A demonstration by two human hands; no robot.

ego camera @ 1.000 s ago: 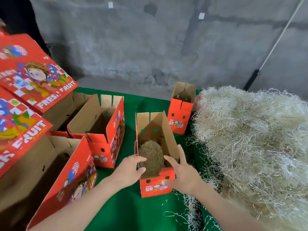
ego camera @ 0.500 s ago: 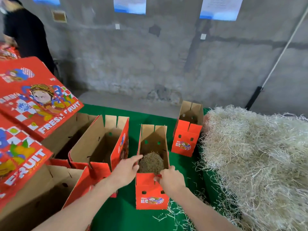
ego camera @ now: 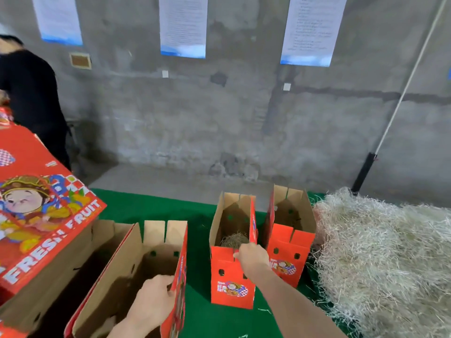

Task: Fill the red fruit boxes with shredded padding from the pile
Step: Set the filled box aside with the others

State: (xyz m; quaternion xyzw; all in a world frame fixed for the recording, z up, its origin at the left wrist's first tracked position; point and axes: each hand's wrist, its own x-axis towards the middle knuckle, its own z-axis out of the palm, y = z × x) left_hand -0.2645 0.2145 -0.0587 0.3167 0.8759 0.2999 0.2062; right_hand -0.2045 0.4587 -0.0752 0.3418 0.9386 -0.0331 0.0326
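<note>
A narrow red fruit box [ego camera: 231,279] stands upright on the green table [ego camera: 156,206], with a clump of shredded padding [ego camera: 234,240] inside. My right hand [ego camera: 252,258] grips its near top edge. Right behind it stands a second narrow red box [ego camera: 290,259], touching or nearly touching it. My left hand [ego camera: 152,301] holds the right wall of a larger open red box [ego camera: 136,272], whose inside is dark. The pale pile of shredded padding [ego camera: 385,259] fills the table's right side.
Larger red boxes marked "FRESH FRUIT" [ego camera: 41,220] are stacked at the left. A person in black [ego camera: 31,98] stands at the far left by the concrete wall. A white pole [ego camera: 410,76] leans behind the pile. Loose strands lie on the cloth near the pile.
The padded box has moved away and to the right, up beside the second narrow box. My left hand has left it and now grips the larger box's wall. The camera has tilted upward.
</note>
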